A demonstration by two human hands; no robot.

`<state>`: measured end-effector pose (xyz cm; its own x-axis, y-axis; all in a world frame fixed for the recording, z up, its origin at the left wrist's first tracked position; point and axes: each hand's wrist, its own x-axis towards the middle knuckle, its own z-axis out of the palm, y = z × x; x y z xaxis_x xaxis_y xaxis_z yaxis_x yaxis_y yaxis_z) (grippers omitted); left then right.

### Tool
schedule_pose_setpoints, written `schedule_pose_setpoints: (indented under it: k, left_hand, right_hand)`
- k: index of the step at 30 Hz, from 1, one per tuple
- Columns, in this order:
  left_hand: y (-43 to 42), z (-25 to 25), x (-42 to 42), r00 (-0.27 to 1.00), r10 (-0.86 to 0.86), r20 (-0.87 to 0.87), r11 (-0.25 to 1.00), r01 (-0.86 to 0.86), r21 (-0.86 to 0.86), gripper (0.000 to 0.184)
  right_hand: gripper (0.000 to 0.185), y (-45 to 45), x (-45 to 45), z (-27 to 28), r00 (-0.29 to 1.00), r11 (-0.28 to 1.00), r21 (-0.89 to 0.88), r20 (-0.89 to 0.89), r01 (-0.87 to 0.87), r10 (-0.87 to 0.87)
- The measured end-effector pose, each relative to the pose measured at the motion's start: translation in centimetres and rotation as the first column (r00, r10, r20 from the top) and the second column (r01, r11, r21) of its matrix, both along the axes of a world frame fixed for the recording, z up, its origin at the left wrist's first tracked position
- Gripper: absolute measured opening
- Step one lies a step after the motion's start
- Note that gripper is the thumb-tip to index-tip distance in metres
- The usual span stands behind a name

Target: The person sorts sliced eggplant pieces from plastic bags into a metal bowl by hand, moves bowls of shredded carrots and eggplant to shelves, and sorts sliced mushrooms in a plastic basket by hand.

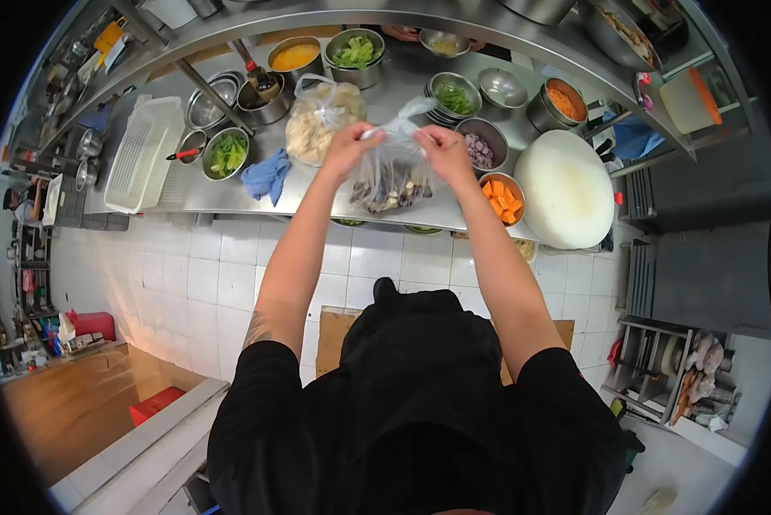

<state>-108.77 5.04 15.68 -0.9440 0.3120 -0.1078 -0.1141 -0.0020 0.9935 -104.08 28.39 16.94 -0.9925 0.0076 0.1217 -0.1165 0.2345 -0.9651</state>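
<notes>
A clear plastic bag (pixel 394 182) with dark and pale chopped pieces in its bottom sits at the front of the steel counter. My left hand (pixel 351 151) pinches the left side of its gathered neck. On the other side, the fingers of my right hand (pixel 445 153) are closed on the same neck, which is twisted upward between the two hands. Left of it rests another clear bag (pixel 321 129) full of pale pieces. A bowl of orange chunks (pixel 502 199) and a bowl of chopped purple onion (pixel 483 144) stand just right of my right hand.
A thick round white chopping board (pixel 565 189) fills the counter's right end. Leftward lie a blue cloth (pixel 266 176), a bowl of green vegetables (pixel 227 154) and a white plastic basket (pixel 145 154). A steel shelf (pixel 359 19) spans overhead. Another person's hand (pixel 401 33) shows behind the counter.
</notes>
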Motion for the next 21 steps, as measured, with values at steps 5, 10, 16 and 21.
schedule_pose_setpoints:
  k: [5, 10, 16, 21]
  left_hand:
    - [-4.6, -3.5, -0.1, 0.929, 0.338, 0.154, 0.931, -0.353, 0.087, 0.026]
    - [-0.8, -2.3, 3.2, 0.853, 0.356, 0.382, 0.919, -0.394, 0.023, 0.102]
    - [5.8, -3.1, -2.2, 0.813, 0.103, 0.573, 0.973, -0.203, 0.112, 0.089]
    - [5.9, -6.3, -2.3, 0.79, 0.186, 0.584, 0.854, -0.424, 0.302, 0.04]
  right_hand:
    - [0.018, 4.2, 1.4, 0.6, 0.952, 0.972, -0.109, 0.248, 0.21, -0.178]
    - [0.051, 2.1, 0.3, -2.7, 0.986, 0.993, 0.079, 0.129, 0.091, -0.101]
    - [0.028, -2.8, -4.6, -4.0, 0.895, 0.968, -0.24, 0.445, 0.074, 0.042]
    - [0.029, -1.2, -3.9, -2.0, 0.898, 0.262, -0.882, 0.429, 0.392, 0.099]
